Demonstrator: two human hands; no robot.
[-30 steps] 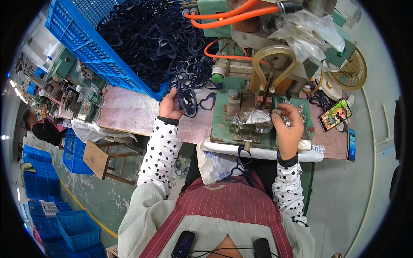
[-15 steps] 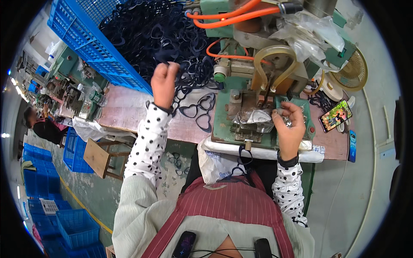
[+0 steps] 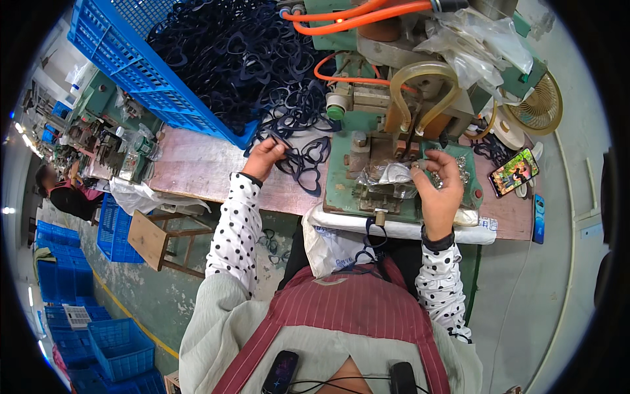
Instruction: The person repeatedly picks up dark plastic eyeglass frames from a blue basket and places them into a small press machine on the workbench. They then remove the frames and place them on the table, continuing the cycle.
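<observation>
My left hand [image 3: 266,157] grips a dark blue heart-shaped frame [image 3: 303,161] at the edge of the pile of such frames [image 3: 243,59] that spills from the blue crate [image 3: 131,72] onto the wooden bench [image 3: 190,167]. My right hand [image 3: 436,187] rests on the green bench machine [image 3: 387,164], its fingertips pinched at a heap of small metal parts [image 3: 453,171] beside crumpled clear plastic [image 3: 387,174]. What the fingers hold is too small to tell.
Orange hoses [image 3: 354,13] and a bent clear tube [image 3: 420,79] rise from the machine. A phone [image 3: 515,172] and a small fan [image 3: 535,105] lie at the right. A wooden stool [image 3: 161,240] stands below the bench, blue crates [image 3: 79,289] on the floor, another person [image 3: 62,194] at left.
My left hand went up to the frame pile and came back down to the bench, now holding one heart-shaped frame. My right hand stayed at the machine.
</observation>
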